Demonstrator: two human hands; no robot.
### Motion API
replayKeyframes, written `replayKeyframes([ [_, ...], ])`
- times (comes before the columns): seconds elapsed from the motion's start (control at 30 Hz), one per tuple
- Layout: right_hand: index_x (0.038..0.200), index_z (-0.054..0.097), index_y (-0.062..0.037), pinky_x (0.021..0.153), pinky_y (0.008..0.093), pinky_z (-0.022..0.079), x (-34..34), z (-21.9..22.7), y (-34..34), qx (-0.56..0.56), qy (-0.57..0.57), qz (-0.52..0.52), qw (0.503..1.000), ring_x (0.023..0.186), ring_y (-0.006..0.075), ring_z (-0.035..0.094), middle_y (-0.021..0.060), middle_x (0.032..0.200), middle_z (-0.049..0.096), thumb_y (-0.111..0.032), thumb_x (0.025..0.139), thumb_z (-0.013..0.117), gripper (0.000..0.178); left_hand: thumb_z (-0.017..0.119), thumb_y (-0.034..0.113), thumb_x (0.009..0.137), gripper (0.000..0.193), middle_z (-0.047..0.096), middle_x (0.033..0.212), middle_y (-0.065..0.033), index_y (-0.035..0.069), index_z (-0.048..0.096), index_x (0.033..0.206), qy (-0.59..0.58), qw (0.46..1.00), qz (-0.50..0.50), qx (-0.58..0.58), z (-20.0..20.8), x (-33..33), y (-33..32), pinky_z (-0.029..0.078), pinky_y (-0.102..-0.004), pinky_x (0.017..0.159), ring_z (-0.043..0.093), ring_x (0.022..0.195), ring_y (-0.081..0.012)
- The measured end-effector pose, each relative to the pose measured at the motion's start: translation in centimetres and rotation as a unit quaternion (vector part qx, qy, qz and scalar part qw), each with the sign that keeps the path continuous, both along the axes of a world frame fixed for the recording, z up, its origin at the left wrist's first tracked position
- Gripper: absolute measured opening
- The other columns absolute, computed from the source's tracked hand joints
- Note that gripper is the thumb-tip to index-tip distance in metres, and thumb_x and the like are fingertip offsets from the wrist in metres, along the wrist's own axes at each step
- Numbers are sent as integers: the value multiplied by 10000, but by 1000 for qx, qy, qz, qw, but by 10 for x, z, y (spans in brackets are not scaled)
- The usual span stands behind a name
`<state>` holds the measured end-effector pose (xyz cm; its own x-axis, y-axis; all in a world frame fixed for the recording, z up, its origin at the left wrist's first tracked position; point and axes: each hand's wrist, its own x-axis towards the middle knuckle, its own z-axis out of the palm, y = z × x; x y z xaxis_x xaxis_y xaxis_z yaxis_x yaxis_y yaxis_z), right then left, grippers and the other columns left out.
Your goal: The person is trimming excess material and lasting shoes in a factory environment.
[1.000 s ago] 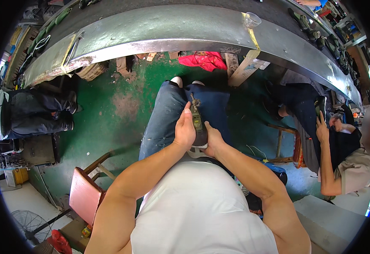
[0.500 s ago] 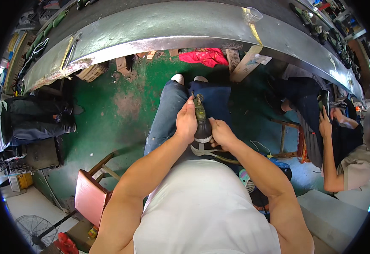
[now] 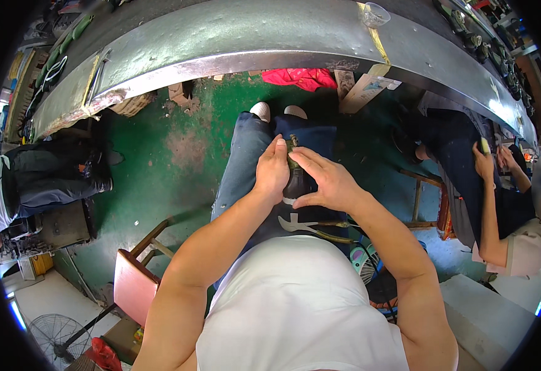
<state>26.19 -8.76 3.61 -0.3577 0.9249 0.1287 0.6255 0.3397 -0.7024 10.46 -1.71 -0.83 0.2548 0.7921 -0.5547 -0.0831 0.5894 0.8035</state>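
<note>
A shoe (image 3: 296, 184), dark with an olive-green upper part and a pale toe edge, is held above my lap, toe toward me. My left hand (image 3: 273, 171) is closed along its left side, thumb near the laces. My right hand (image 3: 329, 182) lies over its right side with thumb and fingers spread wide, the fingertips at the upper part and the thumb by the toe. Part of the shoe is hidden under both hands. Across my lap, just below the shoe, lie metal pincers (image 3: 295, 224) with a hammer-like head and two handles.
A long metal-edged bench (image 3: 233, 59) runs in front of me. A red cloth (image 3: 301, 78) lies on the green floor below it. A pink-topped stool (image 3: 134, 287) stands at left, a fan (image 3: 57, 340) behind it. At right a seated person (image 3: 499, 198) works; another person (image 3: 48, 176) is at left.
My right hand has moved from the toe up along the shoe's side, and its fingers have spread. The pincers now show more fully. My left hand stays on the shoe.
</note>
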Motion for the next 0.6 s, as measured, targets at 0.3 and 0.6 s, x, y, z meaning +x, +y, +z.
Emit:
replayKeyframes([
  [0.3, 1259, 462, 9, 752, 454, 560, -19, 16, 19, 14, -118, -51, 992, 985, 354, 672, 184, 1239, 593, -307, 706, 823, 733, 394, 354, 1076, 546, 556, 1344, -141, 17, 363, 1504, -20, 999, 4, -46, 1, 0, 17, 478, -375, 1000, 573, 1183, -228],
  [0.6, 1224, 467, 4, 788, 467, 546, -14, 31, 60, -8, -169, -74, 983, 984, 382, 664, 221, 1132, 638, -389, 708, 827, 742, 732, 100, 836, 946, 403, 1542, -140, 115, 172, 1598, 79, 901, -346, 250, 2, -82, 17, 413, -406, 1096, 440, 1388, -260],
])
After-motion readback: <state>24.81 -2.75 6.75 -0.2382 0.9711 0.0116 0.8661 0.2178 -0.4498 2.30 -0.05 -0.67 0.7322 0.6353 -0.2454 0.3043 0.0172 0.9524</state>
